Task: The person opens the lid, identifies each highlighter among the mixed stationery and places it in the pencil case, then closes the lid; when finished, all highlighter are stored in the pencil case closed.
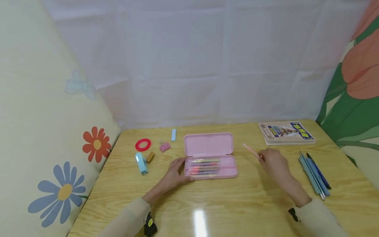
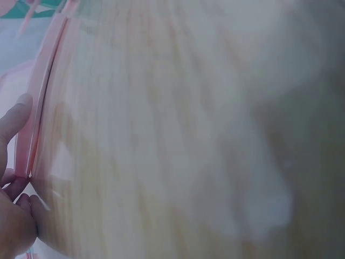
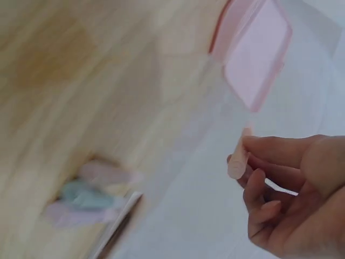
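A pink pencil case [image 1: 208, 144] lies with its lid raised at the middle of the table. Several pens with coloured tips [image 1: 204, 168] lie inside its tray. My left hand [image 1: 175, 172] holds the case at its left end; in the left wrist view the thumb [image 2: 19, 116] presses on the pink wall, with other fingers at the corner. To the right of the case, above the table, my right hand [image 1: 273, 163] pinches a slim pale pink pen [image 1: 250, 149] between thumb and fingers. Its blunt end [image 3: 237, 168] shows in the right wrist view, and its far end points toward the case.
At the left are a red tape ring [image 1: 143, 144], a light blue stapler [image 1: 141, 163], a small brown block [image 1: 150, 157], a pink binder clip [image 1: 164, 146] and a light blue strip [image 1: 173, 135]. A book [image 1: 286, 133] lies back right, with several bluish pens [image 1: 314, 176] nearer.
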A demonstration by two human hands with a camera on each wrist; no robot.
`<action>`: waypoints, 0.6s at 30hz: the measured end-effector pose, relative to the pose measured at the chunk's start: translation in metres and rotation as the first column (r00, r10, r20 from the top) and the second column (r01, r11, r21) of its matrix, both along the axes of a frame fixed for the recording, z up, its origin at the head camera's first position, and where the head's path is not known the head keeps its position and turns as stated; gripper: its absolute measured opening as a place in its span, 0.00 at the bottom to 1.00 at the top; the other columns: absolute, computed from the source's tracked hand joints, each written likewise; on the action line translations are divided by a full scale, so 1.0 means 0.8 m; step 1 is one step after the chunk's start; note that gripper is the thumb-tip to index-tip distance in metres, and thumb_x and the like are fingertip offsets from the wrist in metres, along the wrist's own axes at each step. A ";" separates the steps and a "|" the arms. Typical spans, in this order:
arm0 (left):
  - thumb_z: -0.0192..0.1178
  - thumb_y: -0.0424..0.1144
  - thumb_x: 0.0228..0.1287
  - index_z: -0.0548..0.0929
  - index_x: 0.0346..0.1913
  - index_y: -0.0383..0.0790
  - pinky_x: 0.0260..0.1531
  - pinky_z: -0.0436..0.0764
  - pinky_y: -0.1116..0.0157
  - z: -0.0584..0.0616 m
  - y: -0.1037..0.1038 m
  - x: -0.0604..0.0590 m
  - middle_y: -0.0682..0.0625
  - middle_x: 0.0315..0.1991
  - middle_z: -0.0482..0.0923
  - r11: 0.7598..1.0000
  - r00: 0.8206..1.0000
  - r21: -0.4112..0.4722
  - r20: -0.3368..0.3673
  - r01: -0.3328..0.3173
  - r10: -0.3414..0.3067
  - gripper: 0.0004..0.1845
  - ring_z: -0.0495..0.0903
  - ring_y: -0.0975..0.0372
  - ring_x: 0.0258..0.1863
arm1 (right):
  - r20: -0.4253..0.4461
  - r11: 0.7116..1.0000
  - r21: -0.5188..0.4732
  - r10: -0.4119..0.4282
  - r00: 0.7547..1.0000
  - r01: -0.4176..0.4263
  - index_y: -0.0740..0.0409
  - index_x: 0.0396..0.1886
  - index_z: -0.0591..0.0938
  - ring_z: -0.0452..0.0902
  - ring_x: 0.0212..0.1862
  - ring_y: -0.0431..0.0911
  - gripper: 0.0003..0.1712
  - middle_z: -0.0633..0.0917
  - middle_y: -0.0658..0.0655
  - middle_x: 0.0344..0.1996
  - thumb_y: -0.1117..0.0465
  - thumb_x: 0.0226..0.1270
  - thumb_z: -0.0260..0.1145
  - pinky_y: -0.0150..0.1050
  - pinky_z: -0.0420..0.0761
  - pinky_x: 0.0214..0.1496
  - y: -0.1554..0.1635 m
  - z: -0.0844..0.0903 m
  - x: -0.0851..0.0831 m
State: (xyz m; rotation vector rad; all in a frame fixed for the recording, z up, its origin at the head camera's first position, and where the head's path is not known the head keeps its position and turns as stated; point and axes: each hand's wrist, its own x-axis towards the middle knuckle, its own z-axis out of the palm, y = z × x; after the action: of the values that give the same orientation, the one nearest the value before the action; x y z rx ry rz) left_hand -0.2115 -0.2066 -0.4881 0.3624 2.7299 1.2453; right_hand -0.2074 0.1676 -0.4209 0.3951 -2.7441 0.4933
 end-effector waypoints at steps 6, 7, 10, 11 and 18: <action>0.74 0.51 0.48 0.63 0.72 0.39 0.68 0.57 0.46 0.001 -0.001 0.000 0.42 0.69 0.61 1.000 1.000 0.011 -0.019 -0.001 0.001 0.49 0.55 0.49 0.69 | -0.198 0.962 0.024 0.271 0.942 -0.272 0.64 0.30 0.85 0.73 0.28 0.49 0.05 0.79 0.55 0.24 0.71 0.53 0.73 0.40 0.76 0.26 -0.058 -0.006 -0.016; 0.74 0.51 0.48 0.63 0.71 0.39 0.67 0.57 0.46 0.001 -0.001 0.000 0.42 0.69 0.61 1.000 1.000 0.012 -0.025 -0.001 0.001 0.49 0.55 0.48 0.69 | -0.221 0.947 0.048 0.320 0.921 -0.317 0.64 0.30 0.85 0.73 0.28 0.49 0.05 0.79 0.55 0.24 0.71 0.53 0.72 0.40 0.76 0.27 -0.068 -0.008 -0.019; 0.74 0.51 0.48 0.63 0.71 0.39 0.67 0.58 0.46 -0.001 -0.001 0.000 0.42 0.68 0.62 1.000 0.999 0.013 -0.037 0.004 -0.003 0.49 0.56 0.48 0.68 | -0.249 0.897 0.135 0.443 0.861 -0.422 0.62 0.29 0.85 0.72 0.28 0.48 0.04 0.79 0.54 0.24 0.71 0.54 0.72 0.37 0.75 0.29 -0.095 -0.018 -0.027; 0.74 0.52 0.48 0.63 0.71 0.39 0.67 0.58 0.45 -0.001 -0.001 0.000 0.41 0.68 0.62 1.000 0.999 0.014 -0.041 0.007 -0.006 0.49 0.56 0.48 0.68 | -0.246 0.883 0.172 0.467 0.849 -0.436 0.61 0.28 0.84 0.72 0.28 0.47 0.04 0.79 0.54 0.24 0.71 0.53 0.72 0.36 0.75 0.30 -0.102 -0.020 -0.030; 0.73 0.53 0.48 0.62 0.72 0.42 0.68 0.57 0.46 -0.001 -0.001 0.001 0.44 0.70 0.60 1.000 1.000 0.013 -0.007 0.003 -0.002 0.49 0.54 0.50 0.70 | -0.198 0.839 0.309 0.518 0.832 -0.448 0.58 0.27 0.85 0.71 0.29 0.44 0.07 0.79 0.52 0.25 0.71 0.49 0.74 0.33 0.75 0.31 -0.135 -0.025 -0.042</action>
State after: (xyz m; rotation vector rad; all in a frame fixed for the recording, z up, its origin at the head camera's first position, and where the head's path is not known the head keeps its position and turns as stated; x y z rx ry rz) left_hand -0.2108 -0.2076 -0.4891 0.3723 2.7273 1.2648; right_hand -0.2413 0.0596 -0.4412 1.1597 -2.4176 0.1797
